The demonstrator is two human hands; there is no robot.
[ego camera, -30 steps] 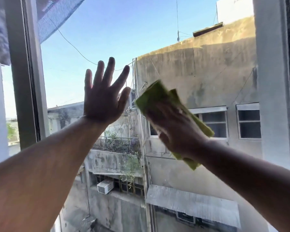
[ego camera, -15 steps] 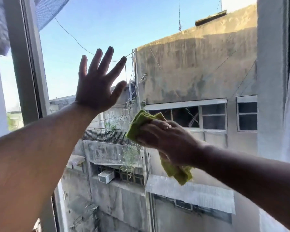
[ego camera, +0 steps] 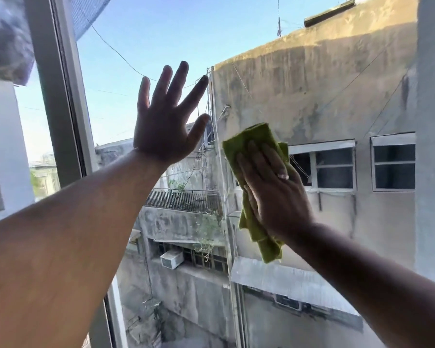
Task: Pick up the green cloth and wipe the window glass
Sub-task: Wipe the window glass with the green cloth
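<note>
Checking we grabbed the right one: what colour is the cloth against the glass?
Yellowish green, plain; the cloth shows in the head view under the right hand.

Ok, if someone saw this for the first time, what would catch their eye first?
Most likely the green cloth, pressed flat under the right hand just right of center. Next, the left hand, fingers spread wide at upper center against blue sky. Behind both, a stained concrete building fills the right side beyond the glass.
</note>
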